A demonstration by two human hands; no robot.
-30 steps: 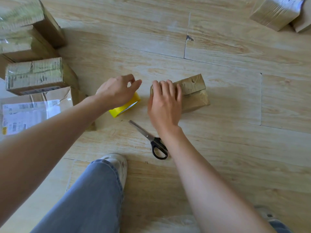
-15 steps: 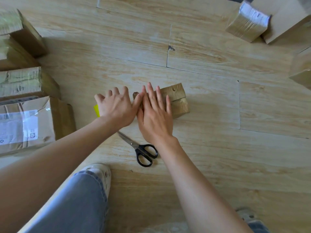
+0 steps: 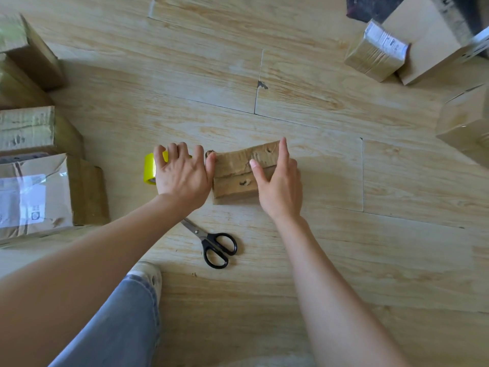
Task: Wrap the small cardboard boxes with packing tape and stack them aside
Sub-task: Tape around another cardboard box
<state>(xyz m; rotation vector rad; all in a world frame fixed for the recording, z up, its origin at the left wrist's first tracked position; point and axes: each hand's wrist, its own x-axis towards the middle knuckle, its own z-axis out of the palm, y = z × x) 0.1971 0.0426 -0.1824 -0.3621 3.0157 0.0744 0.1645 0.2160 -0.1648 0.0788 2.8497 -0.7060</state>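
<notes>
Scissors (image 3: 211, 243) nearest you, your right hand (image 3: 277, 186) flat on the small box (image 3: 238, 170) on the floor (image 3: 344, 247), left hand (image 3: 182, 176) curled round the tape roll (image 3: 149, 168) beside it: pull tape taut, press it smooth, then cut.

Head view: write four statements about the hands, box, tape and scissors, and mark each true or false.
1. The scissors lie on the floor nearer the person than the small box. True.
2. The right hand grips the scissors. False: it presses flat on the box's right end.
3. The left hand curls over the yellow tape roll. True.
4. The small box sits atop a stack. False: it lies on the floor.
</notes>
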